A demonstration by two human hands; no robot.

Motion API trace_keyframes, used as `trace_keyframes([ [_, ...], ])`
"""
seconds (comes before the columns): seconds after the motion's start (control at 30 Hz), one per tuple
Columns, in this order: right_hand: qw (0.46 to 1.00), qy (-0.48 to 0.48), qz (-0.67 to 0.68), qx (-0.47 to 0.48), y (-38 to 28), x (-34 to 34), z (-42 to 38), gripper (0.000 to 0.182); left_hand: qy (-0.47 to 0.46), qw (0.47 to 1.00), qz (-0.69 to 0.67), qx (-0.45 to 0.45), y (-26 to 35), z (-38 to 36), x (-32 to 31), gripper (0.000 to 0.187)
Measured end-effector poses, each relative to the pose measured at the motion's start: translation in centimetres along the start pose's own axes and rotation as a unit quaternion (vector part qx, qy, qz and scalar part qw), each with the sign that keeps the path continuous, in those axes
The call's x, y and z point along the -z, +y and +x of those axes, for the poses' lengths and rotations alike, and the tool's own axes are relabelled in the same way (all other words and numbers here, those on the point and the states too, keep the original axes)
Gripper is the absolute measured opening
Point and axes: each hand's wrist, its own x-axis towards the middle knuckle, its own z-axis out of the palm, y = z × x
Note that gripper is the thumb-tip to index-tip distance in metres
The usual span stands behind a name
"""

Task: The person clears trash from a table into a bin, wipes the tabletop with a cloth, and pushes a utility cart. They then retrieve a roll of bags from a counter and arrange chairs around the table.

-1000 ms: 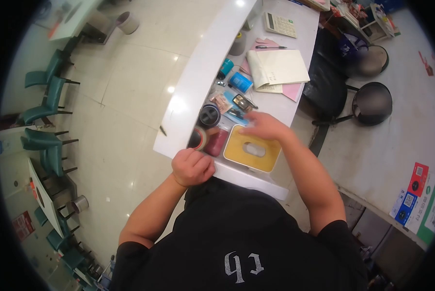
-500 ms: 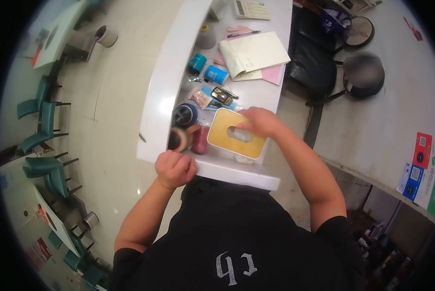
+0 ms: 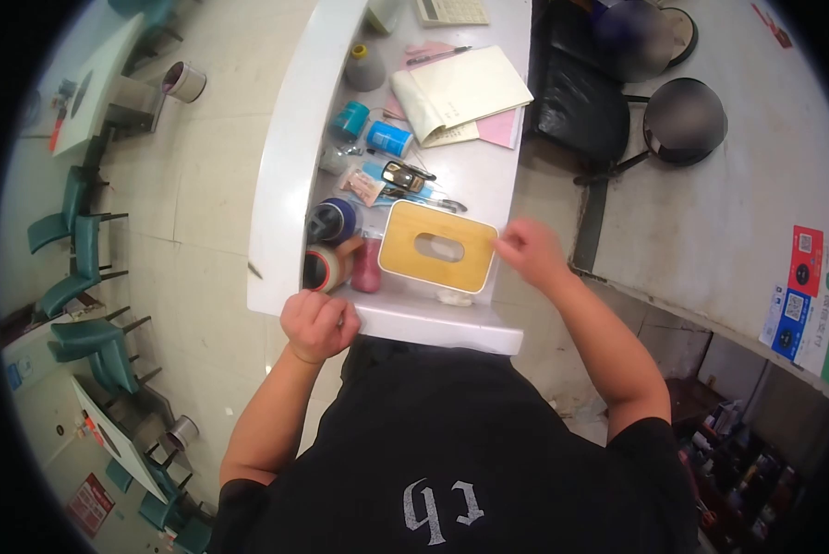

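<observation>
A tissue box with a yellow wooden lid (image 3: 437, 245) lies on the white counter (image 3: 290, 157) right in front of me. My right hand (image 3: 530, 251) hovers just off the box's right edge, beyond the counter's side, fingers pinched together with nothing visible in them. My left hand (image 3: 317, 325) is curled into a fist at the counter's near edge. It sits just below a roll of tape (image 3: 325, 268) and a pink cylinder (image 3: 368, 266). A small white crumpled scrap (image 3: 453, 297) lies by the box's near side.
Further along the counter are a dark roll (image 3: 331, 222), keys (image 3: 403, 175), a blue can (image 3: 389, 138), a teal can (image 3: 350, 120), an open notebook (image 3: 465, 92) and a grey cone (image 3: 365, 66). A black chair (image 3: 571, 97) and a round stool (image 3: 682, 120) stand to the right.
My right hand has left the slot in the tissue box lid and pulled off to the box's right side. My left fist stays at the counter edge.
</observation>
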Motion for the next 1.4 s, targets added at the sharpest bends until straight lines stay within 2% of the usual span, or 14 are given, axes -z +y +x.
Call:
trace_keyframes([
  [0.1, 0.976, -0.101, 0.086, -0.171, 6.2, -2.7, -4.7, 0.021, -0.004, 1.0, 0.007, 0.001, 0.0, 0.1, 0.1, 0.011],
  [0.4, 0.993, -0.113, 0.036, -0.018, 5.5, -10.0, -5.8, 0.021, -0.009, 1.0, 0.003, -0.016, 0.1, 0.1, -0.1, 0.011],
  [0.5, 0.991, -0.07, 0.097, -0.058, 7.1, -10.2, -7.8, 0.021, -0.025, 1.0, -0.003, 0.001, 0.7, 0.1, 0.2, 0.009],
  [0.57, 0.981, -0.031, 0.14, -0.13, 8.0, -8.9, -10.2, 0.02, -0.069, 0.964, -0.123, 0.223, 2.2, 0.9, 0.5, 0.006],
  [0.6, 0.965, -0.002, 0.178, -0.194, 8.6, -8.2, -11.7, 0.02, -0.09, 0.956, -0.159, 0.228, 2.8, 1.6, 0.4, 0.005],
  [0.63, 0.954, 0.046, 0.195, -0.222, 9.7, -8.3, -13.4, 0.02, -0.097, 0.957, -0.162, 0.219, 3.4, 3.1, 0.0, 0.005],
  [0.7, 0.937, 0.103, 0.217, -0.252, 12.1, -9.1, -16.8, 0.019, -0.215, 0.973, -0.079, -0.017, 4.4, 7.2, -2.3, 0.018],
  [0.8, 0.9, 0.17, 0.214, -0.341, 14.9, -11.0, -22.1, 0.012, -0.311, 0.948, -0.067, -0.018, 4.6, 11.4, -7.4, 0.036],
  [0.87, 0.833, 0.191, 0.287, -0.432, 16.5, -13.7, -26.1, 0.008, -0.384, 0.911, 0.047, -0.141, 4.1, 13.8, -11.1, 0.057],
  [0.97, 0.718, 0.246, 0.369, -0.536, 16.6, -19.0, -32.9, 0.007, -0.673, 0.739, -0.016, 0.018, 5.5, 18.1, -13.5, 0.062],
  [1.13, 0.676, 0.253, 0.319, -0.614, 12.2, -29.7, -41.6, 0.008, -0.657, 0.752, -0.028, -0.052, 5.0, 15.3, -15.4, 0.056],
  [1.3, 0.615, 0.246, 0.378, -0.647, 7.5, -38.0, -41.2, 0.009, -0.679, 0.732, -0.032, -0.057, 5.0, 14.7, -14.9, 0.053],
  [1.37, 0.766, 0.171, 0.203, -0.585, 6.1, -41.0, -40.3, 0.011, -0.684, 0.728, -0.04, -0.035, 4.7, 14.5, -15.2, 0.05],
  [1.4, 0.762, 0.173, 0.206, -0.589, 5.2, -41.5, -40.1, 0.011, -0.685, 0.725, -0.056, -0.038, 4.8, 14.6, -15.2, 0.047],
])
